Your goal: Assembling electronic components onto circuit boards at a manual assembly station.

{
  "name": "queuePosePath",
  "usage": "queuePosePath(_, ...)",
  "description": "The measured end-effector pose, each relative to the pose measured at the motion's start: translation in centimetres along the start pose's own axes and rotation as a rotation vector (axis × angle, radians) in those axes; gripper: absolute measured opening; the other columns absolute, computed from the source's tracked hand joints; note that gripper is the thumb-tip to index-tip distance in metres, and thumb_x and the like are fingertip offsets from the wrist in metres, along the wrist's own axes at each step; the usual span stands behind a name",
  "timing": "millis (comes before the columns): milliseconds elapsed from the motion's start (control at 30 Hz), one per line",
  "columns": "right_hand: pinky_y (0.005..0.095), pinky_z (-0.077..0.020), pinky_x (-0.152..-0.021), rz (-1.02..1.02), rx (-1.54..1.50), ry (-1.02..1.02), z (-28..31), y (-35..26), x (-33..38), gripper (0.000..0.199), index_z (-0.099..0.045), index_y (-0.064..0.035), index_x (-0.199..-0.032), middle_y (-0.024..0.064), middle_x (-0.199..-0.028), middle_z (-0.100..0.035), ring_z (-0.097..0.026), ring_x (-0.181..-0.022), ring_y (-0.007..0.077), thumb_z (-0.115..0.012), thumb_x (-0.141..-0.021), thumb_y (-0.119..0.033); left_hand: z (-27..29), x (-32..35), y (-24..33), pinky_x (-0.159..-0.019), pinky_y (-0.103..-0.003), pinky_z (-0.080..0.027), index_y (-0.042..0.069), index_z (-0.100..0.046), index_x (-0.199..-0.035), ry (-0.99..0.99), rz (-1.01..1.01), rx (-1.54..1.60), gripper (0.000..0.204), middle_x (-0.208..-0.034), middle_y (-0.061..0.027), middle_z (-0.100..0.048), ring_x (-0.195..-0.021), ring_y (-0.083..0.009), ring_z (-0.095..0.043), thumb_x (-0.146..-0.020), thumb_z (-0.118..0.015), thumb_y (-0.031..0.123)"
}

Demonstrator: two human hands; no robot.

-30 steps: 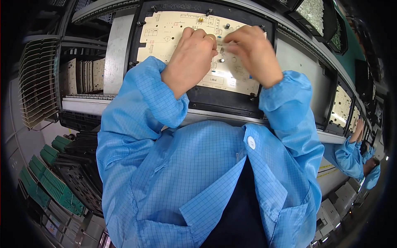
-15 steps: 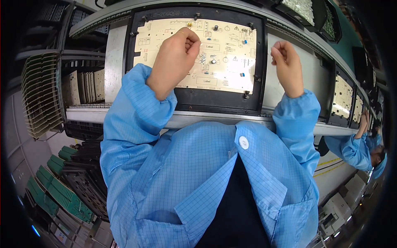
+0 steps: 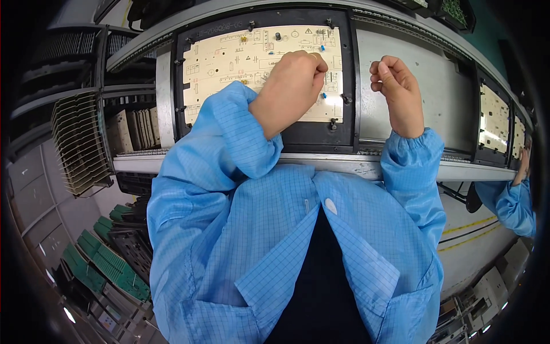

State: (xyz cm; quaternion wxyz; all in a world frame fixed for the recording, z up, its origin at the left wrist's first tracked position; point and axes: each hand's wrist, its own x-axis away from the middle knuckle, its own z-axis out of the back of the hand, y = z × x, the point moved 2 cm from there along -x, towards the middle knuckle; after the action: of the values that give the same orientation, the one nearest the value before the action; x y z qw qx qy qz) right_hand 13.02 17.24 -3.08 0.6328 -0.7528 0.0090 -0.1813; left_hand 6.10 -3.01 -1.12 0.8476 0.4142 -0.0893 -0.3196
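Note:
A cream circuit board (image 3: 209, 57) lies in a black carrier frame (image 3: 309, 136), held by small black clips round its edge. On it stand yellow parts (image 3: 243, 39), a black cylindrical capacitor (image 3: 278, 36) and blue components (image 3: 324, 96). My left hand (image 3: 291, 86) is over the board's right half, its fingers curled and pinched together near the blue components. It hides part of the board, and whatever is in its fingertips. Just right of the frame, my right hand (image 3: 399, 94) hovers above a bare metal surface, thumb against curled fingers. Anything it pinches is too small to name.
Metal conveyor rails (image 3: 240, 165) run along the near and far sides. Further right sit more boards in frames (image 3: 494, 123), with a co-worker's hand (image 3: 522, 166) beside them. Racked boards (image 3: 80, 143) and green boards (image 3: 114, 269) stand left. A bin of green parts (image 3: 454, 11) is far right.
My left hand has moved right across the board, from its middle to near the right-hand blue components. My right hand stays beside the frame, its fingers curled in more. The whole view has shifted slightly.

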Motion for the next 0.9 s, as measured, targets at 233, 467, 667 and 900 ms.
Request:
queuePosePath(233,0.0251,-0.0470,-0.073,0.113,0.010,0.042,0.5,-0.7,0.5,0.013,-0.056,-0.0029,-0.103,0.0041,-0.091,-0.063,-0.055,-0.082,0.0108,-0.054,-0.097,-0.014,-0.1,-0.6,0.8,-0.081,-0.040,-0.052,-0.007,-0.068,-0.088,-0.065,0.087,-0.060,0.014,-0.086,-0.0229,-0.067,-0.085,-0.0356,-0.065,-0.081,-0.059,0.002)
queuePosePath(467,0.0247,-0.0447,-0.076,0.150,0.097,0.079,-0.2,-1.3,0.7,0.016,-0.059,-0.0011,-0.103,0.0023,-0.088,-0.060,-0.053,-0.081,0.0106,-0.058,-0.096,-0.015,-0.9,-0.4,1.0,-0.079,-0.042,-0.050,-0.006,-0.066,-0.084,-0.012,-0.072,-0.243,0.013,-0.083,-0.0243,-0.064,-0.086,-0.0378,-0.061,-0.076,-0.056,-0.003)
queuePosePath(667,0.0225,-0.0474,-0.068,0.153,0.094,0.095,-0.2,-1.2,0.6,0.019,-0.065,0.0047,-0.101,0.0052,-0.086,-0.065,-0.056,-0.074,0.0099,-0.067,-0.089,-0.010,0.0,-0.7,1.6,-0.077,-0.045,-0.050,-0.006,-0.063,-0.090,-0.035,-0.118,-0.234,0.014,-0.081,-0.0269,-0.063,-0.082,-0.0412,-0.062,-0.079,-0.056,0.000)
queuePosePath(900,0.0223,-0.0473,-0.067,0.100,0.172,0.077,-0.5,-0.6,0.2,0.020,-0.066,0.0047,-0.103,0.0050,-0.087,-0.066,-0.058,-0.074,0.0096,-0.067,-0.088,-0.008,7.6,1.3,-2.4,-0.082,-0.045,-0.050,-0.005,-0.067,-0.097,0.083,0.042,-0.309,0.020,-0.090,-0.0246,-0.067,-0.086,-0.0406,-0.064,-0.083,-0.058,0.004)
